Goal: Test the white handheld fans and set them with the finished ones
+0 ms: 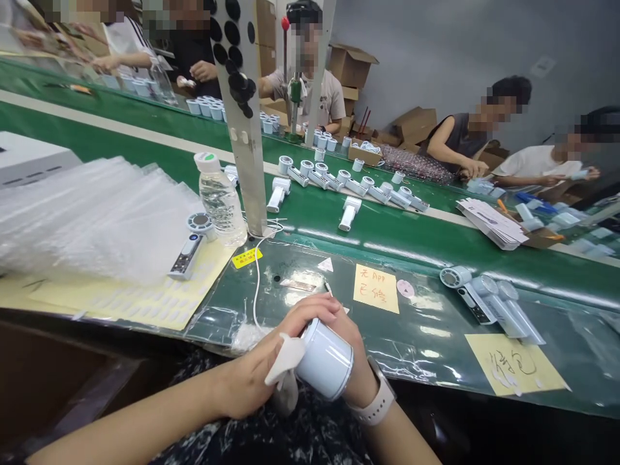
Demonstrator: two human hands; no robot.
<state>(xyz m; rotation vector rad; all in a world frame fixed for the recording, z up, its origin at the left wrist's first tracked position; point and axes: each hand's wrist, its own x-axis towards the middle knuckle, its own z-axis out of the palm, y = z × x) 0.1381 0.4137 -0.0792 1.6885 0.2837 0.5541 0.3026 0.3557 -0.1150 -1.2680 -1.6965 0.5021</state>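
Close to my body, a light-blue handheld fan [325, 360] is tilted with its round head towards me. My right hand [357, 352] is closed around its far side; the handle is mostly hidden by my hands. My left hand [264, 371] is closed too, with a crumpled white cloth [287, 360] bunched at its thumb against the fan's head. The left fingers reach over the fan and overlap the right ones. Under my hands is the table edge, where a white cable [256, 290] with a thin tip runs up near my fingers.
Finished-looking fans [494, 303] lie at right near a yellow note [516, 363]. At left are plastic bags [97, 219], another fan [186, 255] and a water bottle [220, 200] beside a metal post [245, 142]. Beyond, several fans stand on a green conveyor belt [310, 213]; co-workers sit across.
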